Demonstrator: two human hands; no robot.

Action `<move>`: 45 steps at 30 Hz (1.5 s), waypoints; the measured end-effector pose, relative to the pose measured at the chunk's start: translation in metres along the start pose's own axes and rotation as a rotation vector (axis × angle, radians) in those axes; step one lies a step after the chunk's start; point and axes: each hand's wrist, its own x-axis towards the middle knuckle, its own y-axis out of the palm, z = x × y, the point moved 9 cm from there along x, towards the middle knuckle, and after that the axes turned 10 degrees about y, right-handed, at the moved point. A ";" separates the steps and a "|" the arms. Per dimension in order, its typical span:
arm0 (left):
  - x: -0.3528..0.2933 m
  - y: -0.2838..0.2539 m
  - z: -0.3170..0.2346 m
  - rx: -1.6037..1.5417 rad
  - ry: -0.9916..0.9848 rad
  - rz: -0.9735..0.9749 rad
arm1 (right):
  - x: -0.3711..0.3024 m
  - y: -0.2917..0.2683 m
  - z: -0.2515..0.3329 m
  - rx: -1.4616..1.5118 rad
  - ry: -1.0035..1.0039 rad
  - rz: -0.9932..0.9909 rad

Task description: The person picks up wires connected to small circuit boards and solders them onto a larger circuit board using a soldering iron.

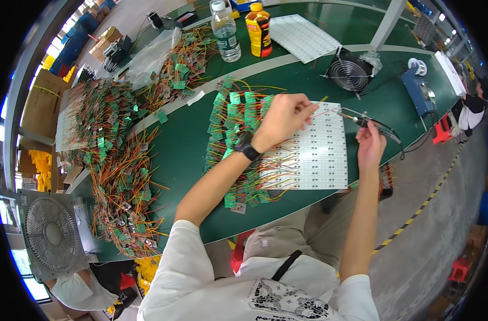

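My left hand [286,119], a dark watch [247,147] on its wrist, is closed in a pinch on a thin red wire [325,113]. It reaches over the upper part of a white panel [321,160] dotted with rows of small pads. At the panel's right edge, my right hand [370,143] grips a soldering iron [380,128], its tip pointing left toward the wire end. Small green circuit boards [218,128] with red and yellow wires lie in rows along the panel's left side, partly hidden by my left forearm. Several wires stretch across the panel.
A big heap of wired circuit boards [113,117] covers the table's left side. At the back stand a water bottle [226,35], an orange drink bottle [259,31] and another white panel [304,37]. A black fan [348,74] and blue soldering station [418,92] sit right.
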 end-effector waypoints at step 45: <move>-0.010 -0.002 0.035 0.374 0.110 -0.137 | 0.020 0.047 -0.014 -0.437 0.024 0.261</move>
